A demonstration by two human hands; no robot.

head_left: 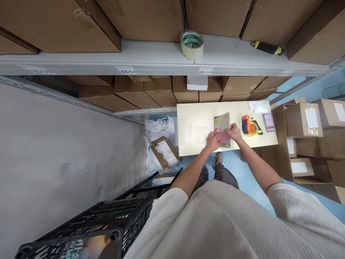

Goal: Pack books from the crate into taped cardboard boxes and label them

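Observation:
A worn greyish book [223,120] with a yellow mark on its cover lies on the cream table [194,126]. Over its lower half, a small pink slip of paper [223,136] is pinched between my two hands. My left hand [212,141] grips the slip's left side with closed fingers, and my right hand [234,132] pinches its upper right side. Right of the book sit an orange tape dispenser [248,122] with a roll of tape and a black-and-yellow cutter [258,127], partly hidden behind it.
White papers [260,107] and a blurred purple item [268,121] lie at the table's right end. Above runs a grey shelf [156,50] with a tape roll [192,45] and another cutter [268,48]. Cardboard boxes [303,120] stand right; a black crate [107,219] is lower left.

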